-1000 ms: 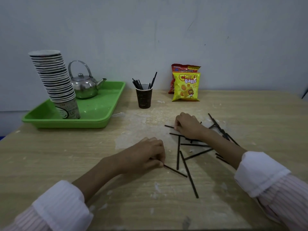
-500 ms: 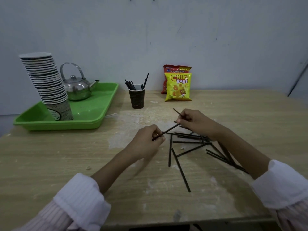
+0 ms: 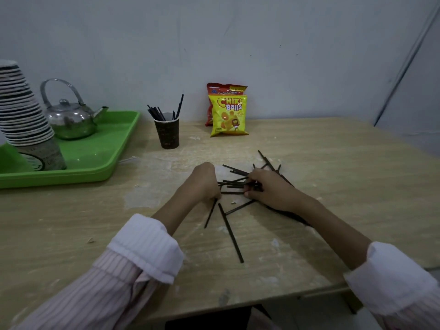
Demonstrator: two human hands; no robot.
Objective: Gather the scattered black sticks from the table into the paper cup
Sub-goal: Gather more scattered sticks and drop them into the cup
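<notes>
Hands lowered onto sticks, scuffed wooden table (grey wall behind).

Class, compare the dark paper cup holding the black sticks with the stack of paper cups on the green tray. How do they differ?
The dark paper cup stands alone, mouth up, on the bare table; the stack of cups sits upside down on the green tray. The single cup holds black sticks; the stack shows none. The single cup stands straight; the stack leans. Both are dark-patterned paper cups.
</notes>
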